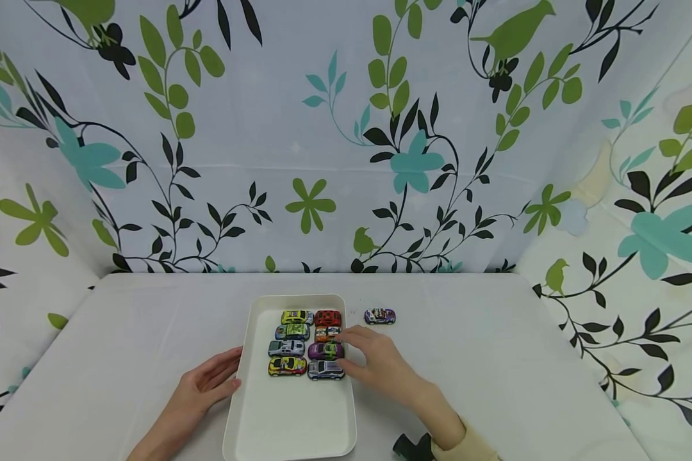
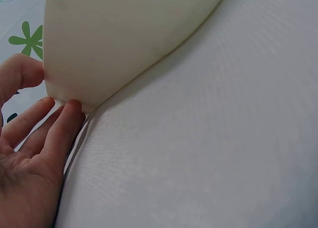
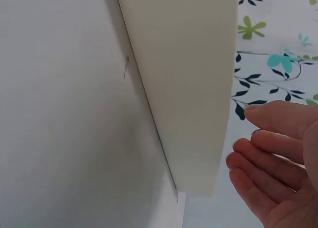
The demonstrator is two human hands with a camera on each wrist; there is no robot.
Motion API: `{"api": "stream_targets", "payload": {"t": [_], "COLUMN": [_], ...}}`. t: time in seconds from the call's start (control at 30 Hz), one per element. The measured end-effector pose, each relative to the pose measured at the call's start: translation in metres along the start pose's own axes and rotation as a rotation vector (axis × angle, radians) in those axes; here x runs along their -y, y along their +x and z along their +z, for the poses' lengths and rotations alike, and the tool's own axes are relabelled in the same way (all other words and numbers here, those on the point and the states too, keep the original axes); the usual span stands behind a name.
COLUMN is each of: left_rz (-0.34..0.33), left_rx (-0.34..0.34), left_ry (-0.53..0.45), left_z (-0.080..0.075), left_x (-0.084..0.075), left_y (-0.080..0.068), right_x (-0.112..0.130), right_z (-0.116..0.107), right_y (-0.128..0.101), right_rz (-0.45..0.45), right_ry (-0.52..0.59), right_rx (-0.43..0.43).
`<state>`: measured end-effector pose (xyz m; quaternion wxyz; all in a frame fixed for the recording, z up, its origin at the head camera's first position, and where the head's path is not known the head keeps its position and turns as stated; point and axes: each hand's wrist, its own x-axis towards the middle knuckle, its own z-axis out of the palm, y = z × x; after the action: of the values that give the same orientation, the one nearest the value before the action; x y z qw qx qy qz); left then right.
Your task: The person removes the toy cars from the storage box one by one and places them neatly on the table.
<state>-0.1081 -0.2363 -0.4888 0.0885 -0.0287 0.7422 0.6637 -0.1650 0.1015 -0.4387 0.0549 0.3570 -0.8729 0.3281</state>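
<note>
purple car [image 1: 325,350] seemingly touches right hand [image 1: 375,360] fingertips inside tray [image 1: 291,422].

Your left hand [image 1: 204,384]: lay palm-inward, fingers straight and close together, thumb raised apart; forearm bare, angled in from the lower left; your right hand [image 1: 375,358]: palm down, fingers loosely extended and slightly spread; wrist in a pale sleeve cuff, forearm angled in from the lower right.
</note>
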Motion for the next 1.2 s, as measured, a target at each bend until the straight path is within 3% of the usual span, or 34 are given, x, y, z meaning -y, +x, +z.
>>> {"api": "stream_targets", "payload": {"t": [0.4, 0.77, 1.2], "left_rz": [-0.035, -0.058, -0.075], "left_rx": [-0.003, -0.012, -0.022], "left_ry": [0.007, 0.002, 0.013], "left_z": [0.0, 0.001, 0.001], "left_x": [0.0, 0.0, -0.001], "left_y": [0.002, 0.002, 0.003], "right_x": [0.009, 0.012, 0.01], "right_z": [0.019, 0.031, 0.035], "right_y": [0.001, 0.001, 0.0], "right_rz": [-0.017, -0.081, -0.028], "right_ry": [-0.044, -0.21, -0.183], "right_rx": [0.081, 0.103, 0.143]}}
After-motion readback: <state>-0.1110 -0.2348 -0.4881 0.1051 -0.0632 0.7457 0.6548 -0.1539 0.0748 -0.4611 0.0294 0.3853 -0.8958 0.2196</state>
